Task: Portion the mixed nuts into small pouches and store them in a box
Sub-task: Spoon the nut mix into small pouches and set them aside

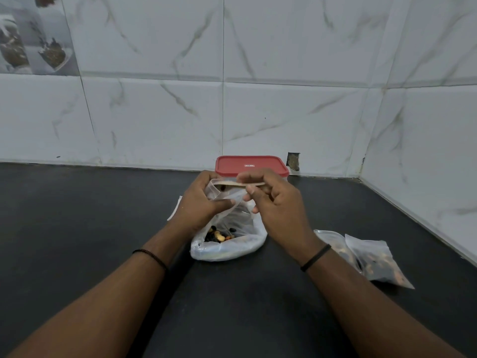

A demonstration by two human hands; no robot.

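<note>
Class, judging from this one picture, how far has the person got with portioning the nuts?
Done: two filled clear plastic pouches lie on the black counter. In hand: both hands, left hand and right hand, hold a small clear pouch above the big plastic bag of mixed nuts. Left: boxing them; the red-lidded plastic box is shut.

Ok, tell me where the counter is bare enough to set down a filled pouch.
Bare black counter lies left of the big nut bag, out to the wall, and also near you, between the forearms. A smaller patch sits between the red-lidded box and the right wall. It is crowded at the centre, where both hands work over the bag, and around the filled pouches.
</note>
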